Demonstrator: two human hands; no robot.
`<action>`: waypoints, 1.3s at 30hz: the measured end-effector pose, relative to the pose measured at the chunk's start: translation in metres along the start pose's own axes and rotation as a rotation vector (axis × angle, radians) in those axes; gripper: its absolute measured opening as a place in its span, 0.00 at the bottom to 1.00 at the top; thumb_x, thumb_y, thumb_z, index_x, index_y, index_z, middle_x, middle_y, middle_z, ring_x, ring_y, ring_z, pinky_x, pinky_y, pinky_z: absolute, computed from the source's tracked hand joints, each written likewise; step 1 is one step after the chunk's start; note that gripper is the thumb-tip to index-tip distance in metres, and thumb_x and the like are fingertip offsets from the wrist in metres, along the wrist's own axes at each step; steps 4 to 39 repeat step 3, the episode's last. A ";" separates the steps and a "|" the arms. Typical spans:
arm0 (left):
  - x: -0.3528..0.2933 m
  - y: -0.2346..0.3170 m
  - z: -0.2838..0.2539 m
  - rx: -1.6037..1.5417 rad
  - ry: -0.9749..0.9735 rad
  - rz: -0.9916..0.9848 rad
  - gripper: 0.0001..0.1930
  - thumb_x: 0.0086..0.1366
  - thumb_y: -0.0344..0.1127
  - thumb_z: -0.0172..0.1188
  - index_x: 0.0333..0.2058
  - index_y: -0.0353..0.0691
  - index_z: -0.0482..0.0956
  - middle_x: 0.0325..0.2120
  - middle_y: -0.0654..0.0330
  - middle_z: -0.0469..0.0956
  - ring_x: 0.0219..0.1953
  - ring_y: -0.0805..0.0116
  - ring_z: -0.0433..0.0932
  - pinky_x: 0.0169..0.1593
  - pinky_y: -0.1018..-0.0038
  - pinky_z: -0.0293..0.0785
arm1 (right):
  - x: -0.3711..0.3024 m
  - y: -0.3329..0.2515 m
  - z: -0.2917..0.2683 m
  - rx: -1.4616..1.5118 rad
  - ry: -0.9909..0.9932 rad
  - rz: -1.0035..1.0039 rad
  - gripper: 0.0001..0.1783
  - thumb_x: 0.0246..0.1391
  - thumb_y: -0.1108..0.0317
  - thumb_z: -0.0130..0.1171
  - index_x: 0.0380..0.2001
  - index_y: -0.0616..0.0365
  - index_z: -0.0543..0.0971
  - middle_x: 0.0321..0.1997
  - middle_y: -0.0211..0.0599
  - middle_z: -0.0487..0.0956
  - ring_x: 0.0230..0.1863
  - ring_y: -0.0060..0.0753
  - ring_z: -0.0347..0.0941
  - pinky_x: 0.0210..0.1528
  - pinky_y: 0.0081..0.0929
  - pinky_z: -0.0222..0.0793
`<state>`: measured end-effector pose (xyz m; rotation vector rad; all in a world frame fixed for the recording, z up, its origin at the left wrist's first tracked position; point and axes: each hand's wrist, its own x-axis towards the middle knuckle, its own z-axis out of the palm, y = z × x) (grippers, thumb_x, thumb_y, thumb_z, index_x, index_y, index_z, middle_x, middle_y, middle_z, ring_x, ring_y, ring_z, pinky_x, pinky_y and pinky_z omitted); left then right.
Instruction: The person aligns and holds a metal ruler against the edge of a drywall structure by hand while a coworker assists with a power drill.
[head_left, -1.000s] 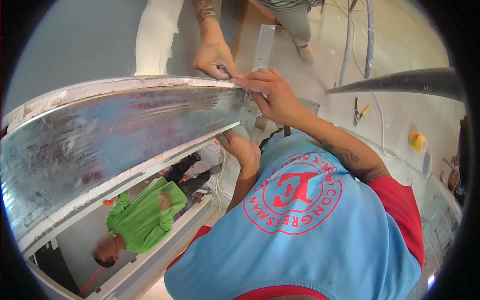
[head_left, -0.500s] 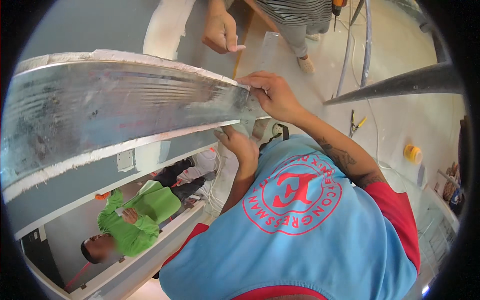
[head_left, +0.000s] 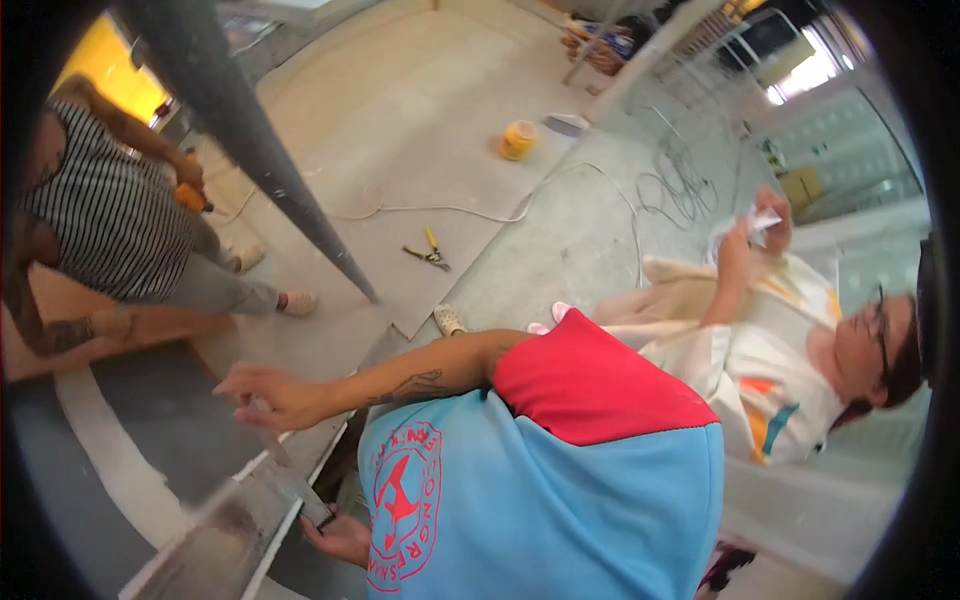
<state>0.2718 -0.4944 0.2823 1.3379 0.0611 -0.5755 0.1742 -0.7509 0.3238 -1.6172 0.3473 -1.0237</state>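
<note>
A long, metal-faced beam (head_left: 215, 530) with rough white board edges runs in from the lower left. At its near end, a thin grey metal strip (head_left: 292, 472) lies crosswise. My left hand (head_left: 342, 538) curls around the strip's lower end, beside my blue shirt; some of its fingers are hidden. Above the strip's upper end, my right hand (head_left: 275, 400) reaches out from a red sleeve. Its fingers are smeared by motion. Something pale shows between thumb and fingers, perhaps the strip's end, but I cannot tell whether I grip it.
A person in a striped top (head_left: 105, 205) holds an orange drill (head_left: 190, 196) at left, beside a grey pole (head_left: 255, 140). Yellow-handled pliers (head_left: 427, 255), a yellow tub (head_left: 517, 140) and a cable (head_left: 460, 208) lie on the floor. Another person (head_left: 770, 350) stands close at right.
My view has swung right, bringing the person in white into sight and losing the one in green. The beam now sits lower left. My right hand appears lifted off the beam's top edge.
</note>
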 end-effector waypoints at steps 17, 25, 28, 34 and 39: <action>0.010 0.006 -0.006 0.071 -0.120 0.006 0.20 0.58 0.46 0.61 0.46 0.46 0.76 0.49 0.55 0.74 0.48 0.60 0.71 0.36 0.68 0.66 | -0.024 0.055 -0.030 -0.284 0.200 0.108 0.34 0.58 0.55 0.57 0.64 0.57 0.62 0.58 0.46 0.69 0.49 0.41 0.73 0.53 0.39 0.67; 0.010 0.006 -0.006 0.071 -0.120 0.006 0.20 0.58 0.46 0.61 0.46 0.46 0.76 0.49 0.55 0.74 0.48 0.60 0.71 0.36 0.68 0.66 | -0.024 0.055 -0.030 -0.284 0.200 0.108 0.34 0.58 0.55 0.57 0.64 0.57 0.62 0.58 0.46 0.69 0.49 0.41 0.73 0.53 0.39 0.67; 0.010 0.006 -0.006 0.071 -0.120 0.006 0.20 0.58 0.46 0.61 0.46 0.46 0.76 0.49 0.55 0.74 0.48 0.60 0.71 0.36 0.68 0.66 | -0.024 0.055 -0.030 -0.284 0.200 0.108 0.34 0.58 0.55 0.57 0.64 0.57 0.62 0.58 0.46 0.69 0.49 0.41 0.73 0.53 0.39 0.67; 0.010 0.006 -0.006 0.071 -0.120 0.006 0.20 0.58 0.46 0.61 0.46 0.46 0.76 0.49 0.55 0.74 0.48 0.60 0.71 0.36 0.68 0.66 | -0.024 0.055 -0.030 -0.284 0.200 0.108 0.34 0.58 0.55 0.57 0.64 0.57 0.62 0.58 0.46 0.69 0.49 0.41 0.73 0.53 0.39 0.67; 0.010 0.006 -0.006 0.071 -0.120 0.006 0.20 0.58 0.46 0.61 0.46 0.46 0.76 0.49 0.55 0.74 0.48 0.60 0.71 0.36 0.68 0.66 | -0.024 0.055 -0.030 -0.284 0.200 0.108 0.34 0.58 0.55 0.57 0.64 0.57 0.62 0.58 0.46 0.69 0.49 0.41 0.73 0.53 0.39 0.67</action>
